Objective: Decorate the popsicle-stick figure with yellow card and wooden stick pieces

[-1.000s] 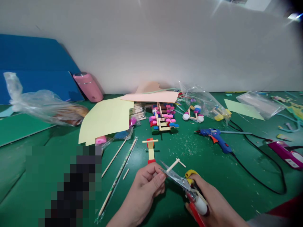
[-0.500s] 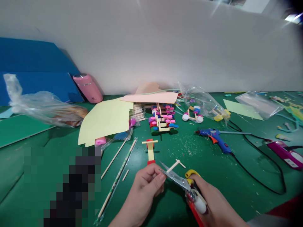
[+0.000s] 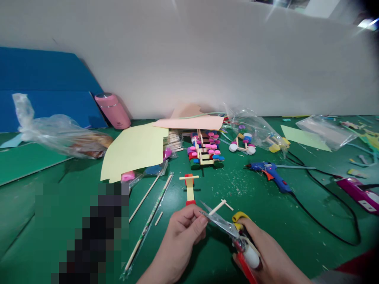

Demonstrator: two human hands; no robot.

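My left hand [image 3: 186,232] is closed in a pinch on a thin wooden stick [image 3: 217,207]. In my right hand [image 3: 266,252] is a pair of scissors [image 3: 222,225], one handle yellow and the other red. Their blades are spread, with the stick between them, close to my left fingertips. A white rounded piece [image 3: 251,256] shows by the scissor handles; I cannot tell how it is held. Just past my left hand lies a small craft-stick piece [image 3: 190,192] with red ends and a crossing stick. A short loose stick [image 3: 229,205] lies at the cut stick's far end.
Several small wheeled craft-stick models [image 3: 204,152] stand beyond, with another model [image 3: 242,144] to their right. A blue glue gun [image 3: 272,175] lies right, its cord running to a purple power strip [image 3: 359,193]. Yellow paper [image 3: 136,152], a wrapped stick [image 3: 149,221] and a pink bottle [image 3: 113,111] are left.
The whole view has shifted slightly, so things sit a little further right. Both hands, the stick and the scissors keep nearly the same pose.
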